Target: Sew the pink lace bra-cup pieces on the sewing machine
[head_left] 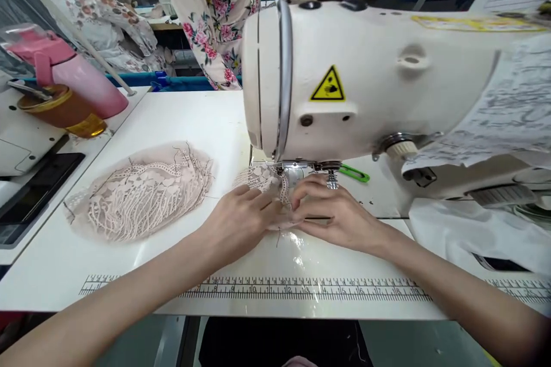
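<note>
A sewing machine (pixel 370 80) stands over the white table, its presser foot (pixel 282 169) down at a piece of pale pink lace fabric (pixel 258 176). My left hand (pixel 243 218) is closed on the left side of this lace, knuckles up and fingertips partly hidden. From the right, my right hand (pixel 333 212) pinches the edge of the same lace just in front of the foot, thumb and fingers together. Loose dark threads hang from the fabric's near edge. To the left lies a pile of similar lace pieces (pixel 146 195), touched by neither hand.
A printed ruler (pixel 301 288) runs along the table's front edge. Green thread snips (pixel 355 173) lie behind my right hand. At left are a pink bottle (pixel 92 83), a brown cup (pixel 55 106) and a dark phone (pixel 38 192). White cloth (pixel 469 235) lies right; floral fabric (pixel 219 17) hangs behind.
</note>
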Demonstrator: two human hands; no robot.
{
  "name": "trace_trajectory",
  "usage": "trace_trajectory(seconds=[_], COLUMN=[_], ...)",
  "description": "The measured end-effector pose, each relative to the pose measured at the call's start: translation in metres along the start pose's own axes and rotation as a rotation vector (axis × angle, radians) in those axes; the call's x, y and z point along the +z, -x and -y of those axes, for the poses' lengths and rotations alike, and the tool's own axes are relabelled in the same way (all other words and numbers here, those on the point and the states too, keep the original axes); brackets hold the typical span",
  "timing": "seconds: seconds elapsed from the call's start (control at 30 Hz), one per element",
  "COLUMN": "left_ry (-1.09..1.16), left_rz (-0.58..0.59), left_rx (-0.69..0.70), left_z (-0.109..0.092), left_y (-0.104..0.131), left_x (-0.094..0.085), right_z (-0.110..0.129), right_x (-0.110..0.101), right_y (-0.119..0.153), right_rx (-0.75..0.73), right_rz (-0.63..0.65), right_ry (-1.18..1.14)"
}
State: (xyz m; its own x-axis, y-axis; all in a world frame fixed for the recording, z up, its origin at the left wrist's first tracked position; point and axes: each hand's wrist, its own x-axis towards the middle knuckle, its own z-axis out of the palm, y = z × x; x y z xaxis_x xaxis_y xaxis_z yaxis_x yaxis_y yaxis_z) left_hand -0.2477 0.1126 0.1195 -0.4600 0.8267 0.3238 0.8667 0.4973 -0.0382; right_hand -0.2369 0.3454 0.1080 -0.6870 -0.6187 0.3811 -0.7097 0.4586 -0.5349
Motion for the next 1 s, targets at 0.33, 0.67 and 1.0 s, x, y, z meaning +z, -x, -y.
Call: trace_trajectory(seconds=[0.33, 0.67, 1.0], left_ry=[-0.008, -0.200, -0.139], left_rz=[-0.221, -0.233, -0.229], left_rx=[0.041, 0.076, 0.061], left_z=[0.004, 0.008, 0.008], left_y=[0.001, 0.001, 0.001], left_x=[0.024, 0.022, 0.025], right_z=[-0.003, -0.014, -0.017], right_x=[0.001, 0.011, 0.008], right_y=[0.002, 0.001, 0.004], right_rx=[0.151, -0.033, -0.095], right_rz=[0.133, 0.013, -0.047], right_ry=[0.386, 0.304, 0.386])
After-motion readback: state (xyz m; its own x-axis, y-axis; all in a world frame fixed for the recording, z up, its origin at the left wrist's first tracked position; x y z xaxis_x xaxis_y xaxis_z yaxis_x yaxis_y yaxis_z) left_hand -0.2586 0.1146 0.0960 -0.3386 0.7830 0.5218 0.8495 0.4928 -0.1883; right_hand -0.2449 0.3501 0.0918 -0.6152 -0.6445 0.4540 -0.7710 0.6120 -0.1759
